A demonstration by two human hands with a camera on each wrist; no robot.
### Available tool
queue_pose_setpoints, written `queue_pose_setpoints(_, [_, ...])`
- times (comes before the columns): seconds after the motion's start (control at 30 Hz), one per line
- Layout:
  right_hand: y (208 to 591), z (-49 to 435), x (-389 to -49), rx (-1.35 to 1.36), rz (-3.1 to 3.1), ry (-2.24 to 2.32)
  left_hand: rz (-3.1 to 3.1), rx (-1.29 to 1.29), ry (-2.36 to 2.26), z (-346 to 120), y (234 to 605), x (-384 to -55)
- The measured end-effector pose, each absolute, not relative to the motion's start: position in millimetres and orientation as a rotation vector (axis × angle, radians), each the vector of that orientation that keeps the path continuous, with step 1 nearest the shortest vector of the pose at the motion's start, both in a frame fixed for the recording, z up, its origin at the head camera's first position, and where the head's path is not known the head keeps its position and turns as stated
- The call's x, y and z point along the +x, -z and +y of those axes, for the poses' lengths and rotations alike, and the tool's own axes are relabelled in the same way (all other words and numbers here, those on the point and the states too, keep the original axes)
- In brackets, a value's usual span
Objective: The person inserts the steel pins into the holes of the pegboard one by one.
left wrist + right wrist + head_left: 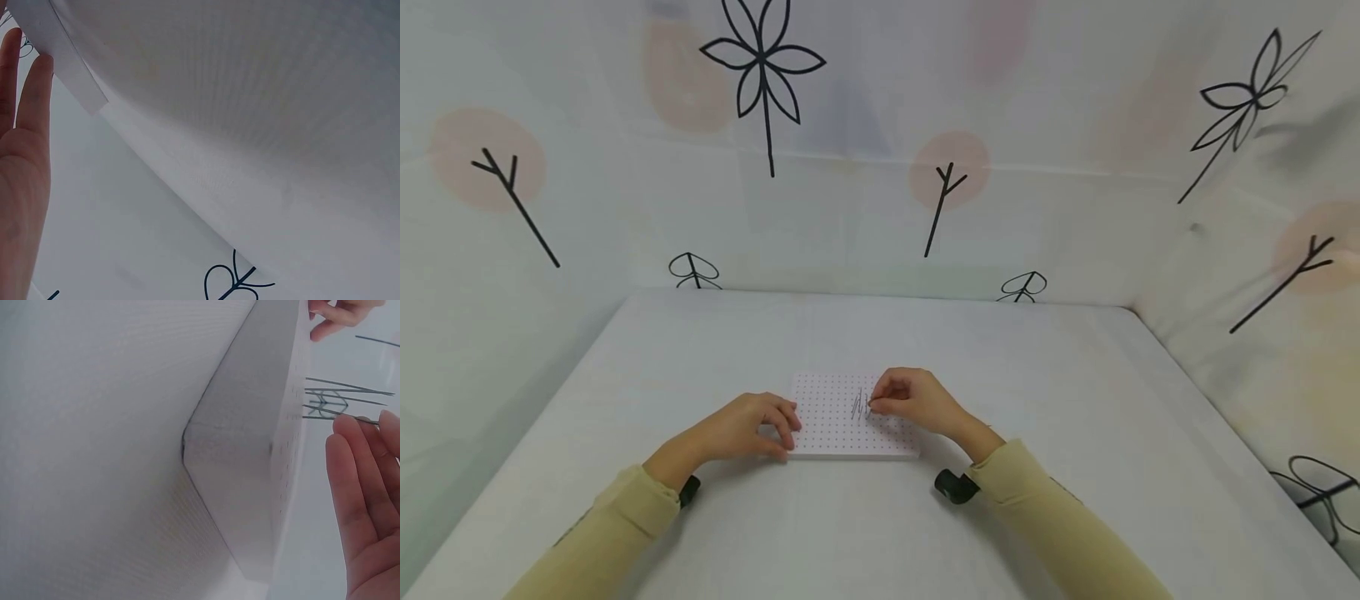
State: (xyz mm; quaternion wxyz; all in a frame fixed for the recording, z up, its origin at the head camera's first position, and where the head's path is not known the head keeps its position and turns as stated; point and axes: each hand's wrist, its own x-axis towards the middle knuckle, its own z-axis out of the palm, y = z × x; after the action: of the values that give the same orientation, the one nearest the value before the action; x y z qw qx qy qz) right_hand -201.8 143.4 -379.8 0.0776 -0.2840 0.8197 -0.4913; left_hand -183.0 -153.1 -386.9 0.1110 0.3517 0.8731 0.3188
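standing up from a white board [827, 432], several thin dark pins [860, 404] form a cluster right of the board's middle; their long axes run near vertical, some leaning slightly. the board lies flat on a white-covered table [850, 533], appearing longer from left to right, its upper face marked with a regular grid of small dots. the right hand [917, 400] pinches one pin [322, 410], thumb and fingertips drawn together on it. the left hand [751, 425] touches the board's left edge, fingers slightly apart. black plant drawings [762, 57] mark the pale backdrop [850, 233].
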Motion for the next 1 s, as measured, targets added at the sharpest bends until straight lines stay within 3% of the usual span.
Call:
queue_pose_setpoints(0.23, [379.1,140.4,-201.0,-0.842,2.468,1.452,2.569,1.048,-0.931,-154.1,387.8,-183.5])
queue_pose_setpoints(0.57, [349.8,134.5,-182.7,-0.887,2.488,1.428,2.571,1.038,-0.934,-153.8,388.1,-183.5])
queue_pose_setpoints(1.0, [382.9,141.7,-200.7,-0.859,2.489,1.374,2.57,1.038,-0.932,-153.1,387.0,-181.8])
